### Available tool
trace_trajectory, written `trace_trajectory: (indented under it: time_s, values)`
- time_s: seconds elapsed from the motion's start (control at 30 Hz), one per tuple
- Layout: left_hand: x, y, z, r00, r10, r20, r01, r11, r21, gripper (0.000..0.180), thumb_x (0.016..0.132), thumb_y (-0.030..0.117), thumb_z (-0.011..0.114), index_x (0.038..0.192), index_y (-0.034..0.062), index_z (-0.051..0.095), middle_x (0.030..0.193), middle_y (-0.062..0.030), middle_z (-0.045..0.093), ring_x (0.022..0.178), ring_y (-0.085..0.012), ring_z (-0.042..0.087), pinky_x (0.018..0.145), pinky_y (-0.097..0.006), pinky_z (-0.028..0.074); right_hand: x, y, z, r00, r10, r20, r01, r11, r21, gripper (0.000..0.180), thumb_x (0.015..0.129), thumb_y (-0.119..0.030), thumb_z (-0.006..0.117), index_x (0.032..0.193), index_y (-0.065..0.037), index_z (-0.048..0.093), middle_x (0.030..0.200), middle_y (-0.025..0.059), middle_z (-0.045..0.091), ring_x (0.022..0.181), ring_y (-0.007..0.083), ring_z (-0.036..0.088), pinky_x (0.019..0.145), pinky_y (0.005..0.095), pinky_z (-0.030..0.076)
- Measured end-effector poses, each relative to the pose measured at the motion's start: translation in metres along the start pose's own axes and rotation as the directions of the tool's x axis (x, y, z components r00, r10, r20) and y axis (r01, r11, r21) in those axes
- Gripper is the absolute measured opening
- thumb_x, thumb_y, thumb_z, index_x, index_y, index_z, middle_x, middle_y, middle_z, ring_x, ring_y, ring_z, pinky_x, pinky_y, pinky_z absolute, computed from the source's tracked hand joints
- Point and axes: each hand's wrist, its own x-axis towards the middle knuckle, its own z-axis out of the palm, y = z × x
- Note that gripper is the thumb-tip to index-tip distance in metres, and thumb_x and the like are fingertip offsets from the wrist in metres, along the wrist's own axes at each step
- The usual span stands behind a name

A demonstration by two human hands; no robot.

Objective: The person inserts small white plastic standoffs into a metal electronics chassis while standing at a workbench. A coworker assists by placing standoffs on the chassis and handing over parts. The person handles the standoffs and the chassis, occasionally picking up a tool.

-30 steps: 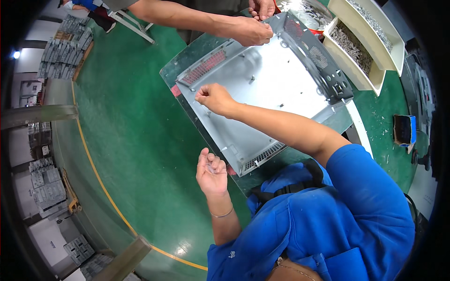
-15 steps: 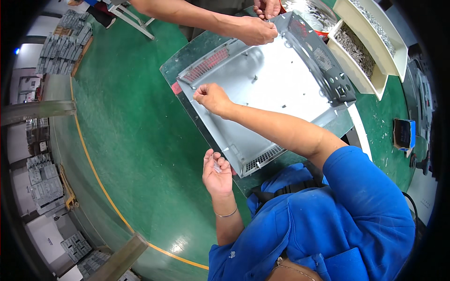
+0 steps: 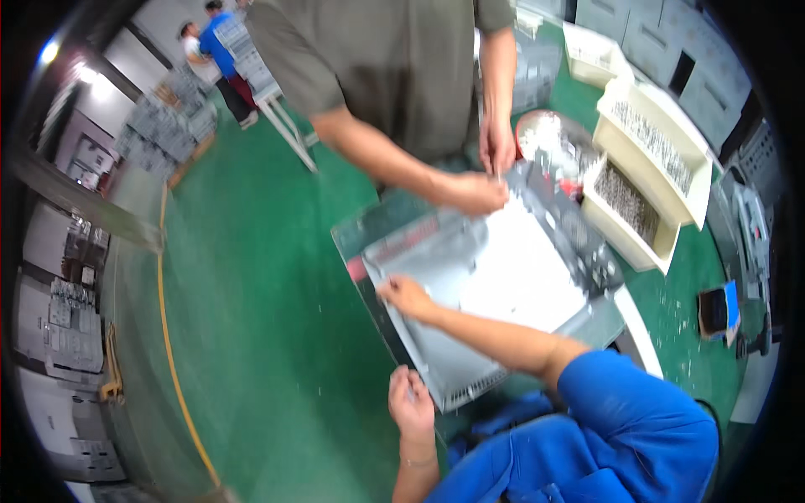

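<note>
Nearest, the person's blue sleeve [image 3: 633, 407] comes in from the near right, while the left grip [image 3: 412, 404] sits palm up just beside the near left corner of the metal case [image 3: 440, 344], fingers loosely curled; something pale may lie against them, but blur keeps me from telling whether they hold it. Anything loose there could roll off to the green floor [image 3: 277, 352] if the palm tips, since that grip appears to lie outside the left edge of the tabletop [image 3: 356, 230]. Farther on, the right grip [image 3: 407, 298] reaches across to the case's left rim, looking narrow at the fingertips; I cannot tell whether they pinch a part or only meet the metal. A small part caught by its tip could slip there and drop into the case or over the side. The case lies open side up on the tabletop, directly below the right grip and to the right of the left one. Along its far right side runs a dark panel [image 3: 579, 239]. A co-worker's hands [image 3: 478, 194] meet over the far end, so a nudge from either person could shift the case under the other's fingers. Beyond, to the right, stand cream bins [image 3: 619, 231] of small pieces.
</note>
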Motion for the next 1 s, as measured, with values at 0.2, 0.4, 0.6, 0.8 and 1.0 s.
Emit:
trace_trajectory:
  time_s: [0.2,0.4,0.6,0.8,1.0]
  values:
    - [-0.005,0.001,0.006,0.993,0.075,-0.091,-0.069,0.995,0.067,0.009,0.078,0.006,0.045,0.086,0.0046,0.048,0.067,-0.0042,0.050,0.051,-0.0085,0.043,0.041,-0.018,0.035,-0.012,-0.028,0.000,0.964,0.199,0.179,-0.249,0.914,0.321,0.012,0.077,-0.019,0.052,0.073,-0.009,0.046,0.061,-0.0006,0.047,0.047,0.0074,0.044,0.040,0.0211,0.036]
    - [-0.002,-0.005,0.011,0.991,0.092,-0.097,-0.088,0.995,0.051,0.008,0.078,0.006,0.041,0.083,0.0053,0.047,0.064,-0.0035,0.048,0.049,-0.0077,0.040,0.039,-0.017,0.032,-0.014,-0.028,-0.005,0.958,0.234,0.166,-0.281,0.884,0.375,0.010,0.077,-0.016,0.049,0.072,-0.008,0.047,0.060,0.0016,0.049,0.046,0.0099,0.047,0.039,0.0229,0.038]
    - [0.001,-0.008,0.015,0.986,0.118,-0.120,-0.109,0.991,0.079,0.008,0.077,0.007,0.042,0.082,0.0058,0.047,0.063,-0.0023,0.046,0.049,-0.0056,0.038,0.037,-0.015,0.027,-0.007,-0.028,-0.007,0.972,0.154,0.179,-0.183,0.970,0.160,0.016,0.080,-0.019,0.045,0.070,-0.007,0.047,0.060,0.0030,0.050,0.047,0.0104,0.048,0.040,0.0232,0.038]
    - [0.000,-0.011,0.021,0.976,0.169,-0.134,-0.159,0.983,0.087,0.007,0.075,0.007,0.045,0.081,0.0054,0.048,0.060,-0.0032,0.049,0.046,-0.0058,0.039,0.037,-0.015,0.028,0.002,-0.018,-0.012,0.962,0.088,0.259,-0.114,0.990,0.085,0.025,0.085,-0.025,0.039,0.067,-0.008,0.046,0.056,0.0018,0.048,0.044,0.0081,0.042,0.040,0.0212,0.034]
    - [-0.001,-0.009,0.019,0.970,0.198,-0.141,-0.187,0.978,0.089,0.009,0.076,0.005,0.044,0.083,0.0039,0.049,0.063,-0.0027,0.047,0.048,-0.0057,0.039,0.037,-0.015,0.028,-0.003,-0.024,-0.006,0.938,0.129,0.322,-0.211,0.949,0.235,0.027,0.084,-0.025,0.039,0.063,-0.009,0.045,0.051,-0.0006,0.043,0.043,0.0081,0.038,0.041,0.0239,0.030]
